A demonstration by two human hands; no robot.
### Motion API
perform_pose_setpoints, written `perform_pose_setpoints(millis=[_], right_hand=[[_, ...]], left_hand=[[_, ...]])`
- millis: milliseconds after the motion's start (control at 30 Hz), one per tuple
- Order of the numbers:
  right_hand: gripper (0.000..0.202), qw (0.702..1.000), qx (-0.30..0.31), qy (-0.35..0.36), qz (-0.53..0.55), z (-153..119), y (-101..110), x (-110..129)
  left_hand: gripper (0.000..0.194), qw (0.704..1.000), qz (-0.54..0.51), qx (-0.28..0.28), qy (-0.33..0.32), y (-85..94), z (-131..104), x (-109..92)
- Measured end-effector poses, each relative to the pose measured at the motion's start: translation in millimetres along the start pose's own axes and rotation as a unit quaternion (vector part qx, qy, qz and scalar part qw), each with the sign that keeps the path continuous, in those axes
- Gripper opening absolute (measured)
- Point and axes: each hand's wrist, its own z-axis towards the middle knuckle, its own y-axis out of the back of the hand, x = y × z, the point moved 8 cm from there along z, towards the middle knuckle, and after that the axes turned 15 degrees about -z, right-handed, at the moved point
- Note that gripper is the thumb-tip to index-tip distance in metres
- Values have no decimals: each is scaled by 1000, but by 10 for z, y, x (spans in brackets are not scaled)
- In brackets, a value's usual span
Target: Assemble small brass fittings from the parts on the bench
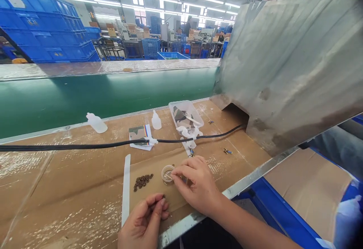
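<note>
Between thumb and forefinger, my left hand (147, 218) pinches a small dark brown ring (163, 196), mostly covered by the fingertips. It looks like the pieces in the pile of small brown rings (142, 181) lying on the brown sheet. My right hand (195, 181) is closed on a thin pale stick (168, 176), whose lower end is inside a small clear round cup (163, 175). What the cup holds is too small to make out. A white strip (126, 188) runs along the sheet's left edge.
A black cable (110, 145) crosses the table behind my hands, entering a large metal housing (289, 67). Beyond it stand two white squeeze bottles (96, 123), a camouflage-patterned piece (137, 133) and a clear plastic tub (185, 116). Small metal parts (227, 151) lie to the right.
</note>
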Motion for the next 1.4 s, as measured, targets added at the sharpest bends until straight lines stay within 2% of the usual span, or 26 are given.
perform_pose_setpoints(millis=[233, 433, 667, 800, 933, 1067, 1267, 1400], right_hand=[[12, 1000, -13, 10, 20, -48, 32, -18], [22, 1000, 3, 12, 20, -79, 63, -20], [8, 999, -2, 44, 2, -53, -27, 45], [10, 999, -12, 20, 27, -22, 20, -3], [14, 998, 8, -34, 52, -3, 37, -109], [19, 993, -24, -76, 87, -16, 154, -162], [16, 995, 6, -33, 97, -87, 181, 32], [15, 996, 5, -14, 90, -123, 152, 103]], left_hand=[[39, 1000, -1, -10, -16, -8, -16, -47], [41, 999, -20, -26, -8, -16, -18, -64], [43, 999, -17, -31, -4, 13, -10, -27], [40, 999, -13, -27, -10, 8, -10, -19], [40, 1000, -5, -23, -16, -18, -11, -38], [40, 1000, -4, -27, -12, -10, -20, -34], [38, 1000, -8, -21, -21, -3, -18, -17], [37, 999, 0, -19, -30, -1, -18, -20]])
